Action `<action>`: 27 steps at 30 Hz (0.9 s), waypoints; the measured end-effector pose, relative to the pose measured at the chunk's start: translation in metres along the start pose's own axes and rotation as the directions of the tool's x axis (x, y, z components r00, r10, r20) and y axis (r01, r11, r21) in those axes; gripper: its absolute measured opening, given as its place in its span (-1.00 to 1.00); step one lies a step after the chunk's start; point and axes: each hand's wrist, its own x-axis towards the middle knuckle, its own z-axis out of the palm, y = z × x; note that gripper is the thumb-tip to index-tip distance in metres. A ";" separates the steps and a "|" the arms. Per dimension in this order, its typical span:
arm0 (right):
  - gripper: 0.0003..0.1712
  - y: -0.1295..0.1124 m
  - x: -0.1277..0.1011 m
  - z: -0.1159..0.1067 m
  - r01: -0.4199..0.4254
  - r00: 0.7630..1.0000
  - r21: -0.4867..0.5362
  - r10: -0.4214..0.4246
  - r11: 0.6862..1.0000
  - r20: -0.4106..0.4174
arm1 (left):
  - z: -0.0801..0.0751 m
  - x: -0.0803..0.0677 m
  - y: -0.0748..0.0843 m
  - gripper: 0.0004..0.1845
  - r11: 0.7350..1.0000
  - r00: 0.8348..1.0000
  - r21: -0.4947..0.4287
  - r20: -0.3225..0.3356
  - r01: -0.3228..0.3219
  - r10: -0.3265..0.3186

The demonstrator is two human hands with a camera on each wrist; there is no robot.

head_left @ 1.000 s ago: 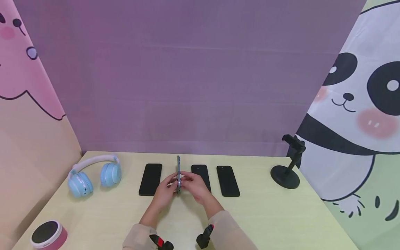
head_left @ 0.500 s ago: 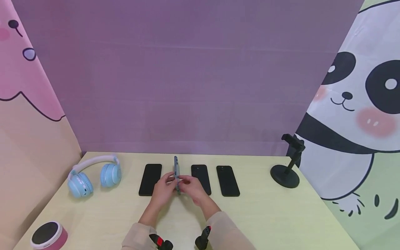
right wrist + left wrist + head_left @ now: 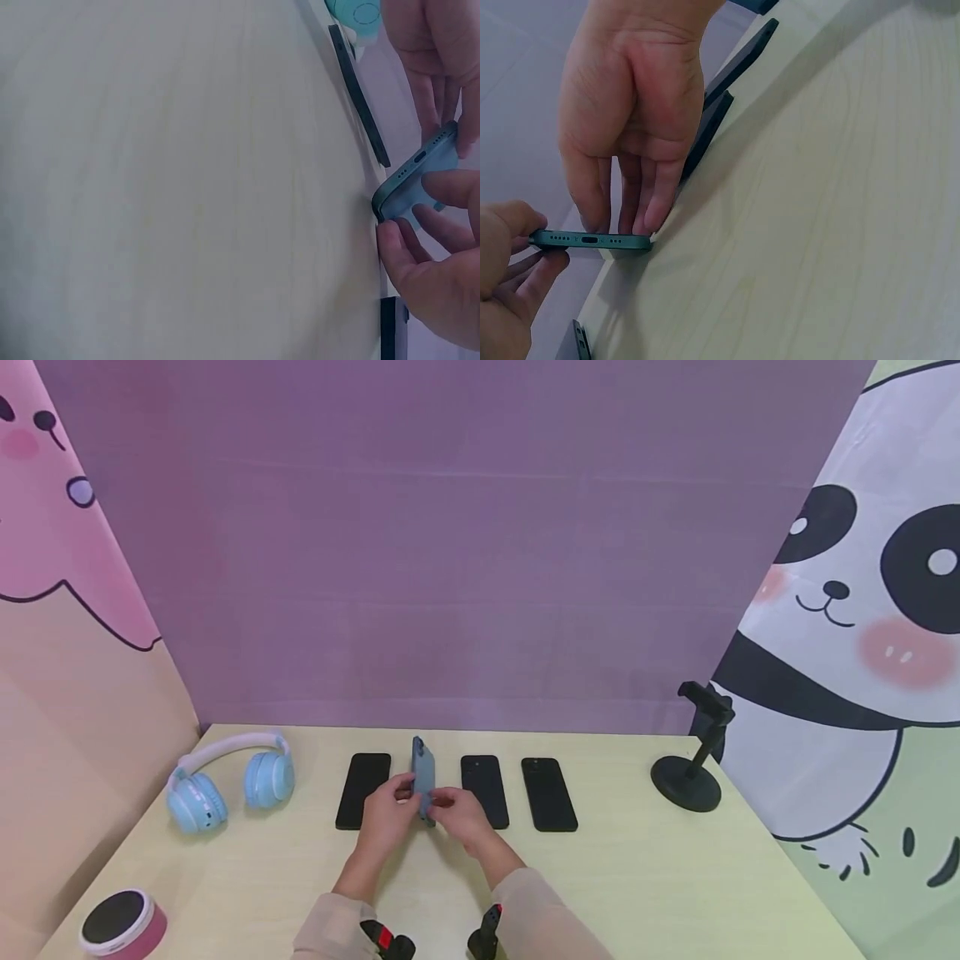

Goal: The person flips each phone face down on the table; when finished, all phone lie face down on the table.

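1. Desk [image 3: 675, 877] first: pale wood grain, with a purple backdrop behind it and cartoon cloths at either side; everything you work with lies on it in a row toward the far edge.
2. Headphones [image 3: 228, 777], light blue with a white band, lie at the far left; a black phone stand [image 3: 693, 768] is at the far right, and a round pink speaker [image 3: 122, 922] sits at the near left corner.
3. Three black phones lie flat in the row: one [image 3: 362, 789] left of your hands, two [image 3: 484, 789] [image 3: 549, 793] to their right, with an open gap between the first and second.
4. Your blue phone [image 3: 423, 777] is over that gap, tipped up on its long edge and leaning left, its bottom end with the charging port toward you.
5. Your left hand [image 3: 390, 814] pinches the phone from the left, thumb and fingers curled round its edge; your right hand [image 3: 459, 814] grips it from the right, fingertips [image 3: 442, 180] on its face.
6. Judging by this, you are partway through turning the phone over, or setting it down, in its slot.
7. A next move would call for lowering it slowly with both hands, keeping it parallel to its neighbours and apart from them, and letting go only once it lies flat.
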 end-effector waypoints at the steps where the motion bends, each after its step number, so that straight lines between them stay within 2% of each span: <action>1: -0.63 0.000 0.000 0.000 0.000 1.000 -0.005 0.000 1.000 -0.007 | 0.000 0.000 0.000 -0.64 1.000 1.000 0.010 -0.005 0.001 -0.001; 12: -0.60 0.000 0.003 -0.001 -0.011 0.997 -0.125 0.002 0.992 -0.071 | 0.002 -0.001 -0.010 -0.65 0.990 0.999 0.132 -0.016 0.038 -0.036; 19: -0.60 -0.002 0.005 0.000 0.011 0.996 -0.306 -0.039 0.952 -0.085 | 0.009 -0.003 -0.015 -0.61 0.983 0.999 0.181 -0.005 0.044 -0.044; 27: -0.55 -0.005 0.006 0.001 -0.028 0.996 -0.388 -0.005 0.921 -0.084 | 0.012 -0.004 -0.017 -0.54 0.963 0.999 0.266 -0.005 0.047 -0.047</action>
